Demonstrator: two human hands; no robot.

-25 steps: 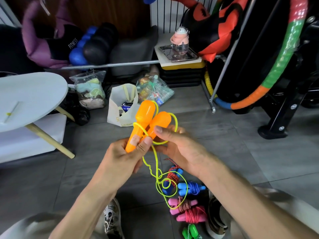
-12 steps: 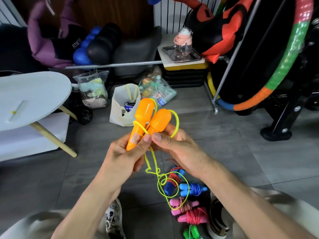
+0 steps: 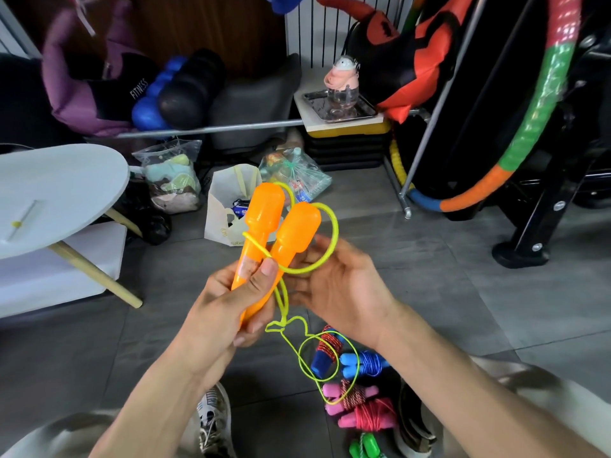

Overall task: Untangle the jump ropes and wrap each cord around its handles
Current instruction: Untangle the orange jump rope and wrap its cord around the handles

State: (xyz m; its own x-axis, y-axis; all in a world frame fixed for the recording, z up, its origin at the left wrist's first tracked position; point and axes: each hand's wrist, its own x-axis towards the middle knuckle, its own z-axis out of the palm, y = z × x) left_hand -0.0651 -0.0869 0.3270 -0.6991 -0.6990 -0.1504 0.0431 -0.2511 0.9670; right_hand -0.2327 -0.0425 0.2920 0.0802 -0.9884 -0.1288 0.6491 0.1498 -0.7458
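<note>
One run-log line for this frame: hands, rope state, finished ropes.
left hand: grips both orange handles | right hand: holds yellow cord loop | cord: one turn, rest dangling | blue rope, pink rope: wrapped, on floor

Grey tiled floor [image 3: 429, 309] carries the lot. Down by the person's feet lie wound jump ropes in a loose cluster: a blue pair [image 3: 360, 361], a pink pair [image 3: 360, 411] and a green one [image 3: 363, 449] at the frame's edge. Farther back sit a white bag [image 3: 228, 213] and two clear plastic bags [image 3: 172, 176].

Yellow cord [image 3: 325, 241] loop seemingly wider.
</note>
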